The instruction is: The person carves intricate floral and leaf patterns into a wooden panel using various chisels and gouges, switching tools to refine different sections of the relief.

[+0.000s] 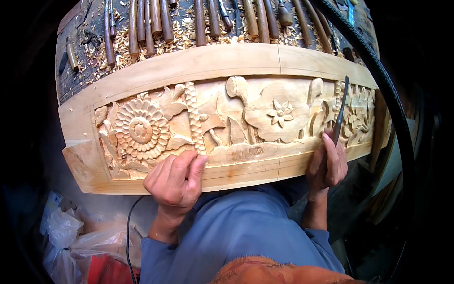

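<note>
A long pale wooden panel (227, 173) with carved relief lies across in front of me. A large round flower (140, 130) is carved at its left, and a smaller pointed-petal flower (280, 113) sits on a smooth raised shape right of centre. My left hand (176, 182) rests closed on the panel's near border, thumb against curled fingers; what they may hold is hidden. Over the right part of the near border, my right hand (329, 163) grips a carving chisel (341, 111). Its dark blade points up and away, above the carving, while the handle runs into the palm.
Several wooden-handled carving tools (201, 23) lie in a row behind the panel on a dark bench (71, 90), amid wood shavings (182, 31). A black cable (388, 80) arcs down the right side. Clear plastic bags (71, 232) lie at lower left.
</note>
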`<act>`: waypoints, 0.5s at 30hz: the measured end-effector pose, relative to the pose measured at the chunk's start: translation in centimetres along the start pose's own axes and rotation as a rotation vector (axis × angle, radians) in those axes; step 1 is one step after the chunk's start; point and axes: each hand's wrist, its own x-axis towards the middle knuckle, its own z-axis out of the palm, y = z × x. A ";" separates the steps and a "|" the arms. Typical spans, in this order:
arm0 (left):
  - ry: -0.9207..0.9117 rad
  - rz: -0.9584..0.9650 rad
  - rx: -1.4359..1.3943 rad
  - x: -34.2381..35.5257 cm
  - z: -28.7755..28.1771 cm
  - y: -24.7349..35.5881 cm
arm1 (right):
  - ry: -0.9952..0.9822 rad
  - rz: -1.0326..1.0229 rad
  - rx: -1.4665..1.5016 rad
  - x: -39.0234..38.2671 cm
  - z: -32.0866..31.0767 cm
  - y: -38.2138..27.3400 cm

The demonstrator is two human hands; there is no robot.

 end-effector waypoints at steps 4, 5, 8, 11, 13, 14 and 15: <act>0.022 0.051 0.060 -0.3 0.4 -0.5 | -0.001 0.051 0.052 0.2 0.2 -0.1; 0.048 0.089 0.076 -0.2 0.4 -0.5 | -0.004 0.054 0.073 0.4 -0.1 -0.1; 0.056 0.085 0.095 0.2 -0.1 0.1 | 0.051 0.018 0.095 -0.1 0.4 0.5; 0.068 0.064 0.086 0.1 0.1 -0.3 | 0.062 0.003 0.108 0.7 0.4 0.0; 0.079 0.051 0.074 0.2 0.5 0.0 | 0.046 -0.019 0.110 0.3 0.3 0.9; 0.080 0.052 0.077 -0.1 0.5 0.0 | 0.043 -0.020 0.118 0.2 0.0 0.8; 0.079 0.048 0.084 -0.2 0.5 0.0 | 0.036 -0.021 0.132 0.0 0.1 0.8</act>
